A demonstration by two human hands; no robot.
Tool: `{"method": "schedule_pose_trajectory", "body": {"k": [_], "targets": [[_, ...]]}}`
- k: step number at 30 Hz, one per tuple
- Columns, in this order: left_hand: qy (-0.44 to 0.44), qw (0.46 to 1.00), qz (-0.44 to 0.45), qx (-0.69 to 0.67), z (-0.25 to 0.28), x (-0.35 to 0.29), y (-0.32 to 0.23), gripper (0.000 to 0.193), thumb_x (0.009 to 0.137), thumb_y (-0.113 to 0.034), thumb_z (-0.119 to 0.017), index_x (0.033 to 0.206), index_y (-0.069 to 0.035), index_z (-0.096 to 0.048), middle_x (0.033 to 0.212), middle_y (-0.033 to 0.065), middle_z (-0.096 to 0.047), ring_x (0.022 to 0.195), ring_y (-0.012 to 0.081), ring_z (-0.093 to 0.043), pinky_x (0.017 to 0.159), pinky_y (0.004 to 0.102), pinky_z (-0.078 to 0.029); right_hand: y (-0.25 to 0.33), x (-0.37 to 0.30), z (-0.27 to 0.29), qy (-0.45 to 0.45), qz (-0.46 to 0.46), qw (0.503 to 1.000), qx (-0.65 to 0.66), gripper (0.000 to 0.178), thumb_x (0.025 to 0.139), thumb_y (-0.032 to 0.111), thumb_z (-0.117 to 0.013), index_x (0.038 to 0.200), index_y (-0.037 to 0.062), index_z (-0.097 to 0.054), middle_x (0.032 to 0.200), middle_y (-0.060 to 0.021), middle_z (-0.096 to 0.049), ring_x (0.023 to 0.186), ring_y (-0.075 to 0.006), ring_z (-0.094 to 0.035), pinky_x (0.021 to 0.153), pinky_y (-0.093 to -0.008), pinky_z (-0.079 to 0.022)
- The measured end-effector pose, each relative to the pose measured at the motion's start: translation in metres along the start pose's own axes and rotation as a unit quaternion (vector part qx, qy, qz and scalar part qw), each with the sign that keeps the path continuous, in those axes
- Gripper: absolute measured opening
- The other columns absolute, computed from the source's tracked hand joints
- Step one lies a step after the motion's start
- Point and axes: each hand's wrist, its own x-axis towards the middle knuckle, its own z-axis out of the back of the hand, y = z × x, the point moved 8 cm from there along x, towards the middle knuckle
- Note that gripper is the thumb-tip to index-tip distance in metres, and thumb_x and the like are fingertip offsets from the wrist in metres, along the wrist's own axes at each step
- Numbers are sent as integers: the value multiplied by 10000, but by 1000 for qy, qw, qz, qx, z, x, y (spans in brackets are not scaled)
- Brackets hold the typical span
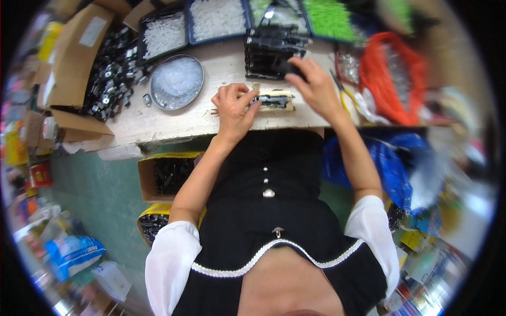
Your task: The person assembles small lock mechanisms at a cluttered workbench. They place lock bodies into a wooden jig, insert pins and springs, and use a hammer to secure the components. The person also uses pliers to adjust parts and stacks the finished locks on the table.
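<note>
My left hand (pixel 235 108) is closed, its thumb and fingers pinching the left end of a slim black and silver part (pixel 271 99). That part lies in a cream-coloured block (pixel 287 105) on the worktable. Behind and to the right, my right hand (pixel 316 87) is raised with thumb and fingers closed around a dark black piece (pixel 287 69). Motion blurs that piece, so its exact shape is unclear. Just beyond it stands a pile of black plastic parts (pixel 271 50), stacked in layers.
A round metal dish (pixel 198 90) holds clear small pieces. Trays of white pieces (pixel 219 18) and green pieces (pixel 329 21) line the back. Black and silver parts (pixel 113 73) spill from a cardboard box (pixel 74 58). Right lie yellow-handled pliers (pixel 345 97) and a red bag (pixel 369 63).
</note>
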Motion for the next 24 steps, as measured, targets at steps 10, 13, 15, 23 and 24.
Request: {"method": "schedule_pose_trajectory", "body": {"k": [10, 13, 15, 23, 24], "targets": [[-24, 989, 109, -96, 30, -20, 46, 219, 684, -111, -695, 903, -107, -679, 917, 8, -553, 918, 187, -457, 828, 324, -293, 36, -21, -61, 91, 92, 985, -114, 296, 733, 168, -672, 1004, 73, -596, 926, -64, -511, 904, -242, -464, 735, -382, -312], [-28, 990, 94, -96, 26, -19, 40, 191, 680, -112, -699, 870, -105, -680, 908, 1, -555, 907, 185, -457, 815, 320, -291, 34, -17, -64, 94, 76, 987, -105, 316, 738, 159, -662, 1028, 56, -588, 948, -71, -521, 914, -248, -473, 739, -373, -319], [-29, 992, 80, -92, 20, -14, 33, 130, 665, -111, -702, 792, -106, -674, 896, -10, -553, 901, 187, -452, 792, 336, -281, 30, -13, -60, 76, 67, 989, -104, 314, 738, 162, -662, 1025, 56, -591, 948, -71, -521, 913, -248, -474, 736, -372, -319], [18, 999, 29, -1, 2, 4, 18, 80, 617, -66, -694, 658, -95, -632, 862, -7, -547, 900, 209, -447, 753, 370, -268, 21, -15, -49, 62, 53, 992, -98, 312, 743, 167, -663, 1026, 52, -596, 938, -74, -523, 908, -253, -480, 730, -373, -323], [28, 999, 31, 1, 2, 7, 17, 77, 615, -60, -692, 651, -91, -631, 858, -6, -546, 898, 209, -447, 752, 371, -268, 19, -17, -50, 64, 46, 992, -94, 306, 741, 164, -665, 1020, 55, -599, 939, -73, -524, 913, -250, -477, 736, -376, -320]]}}
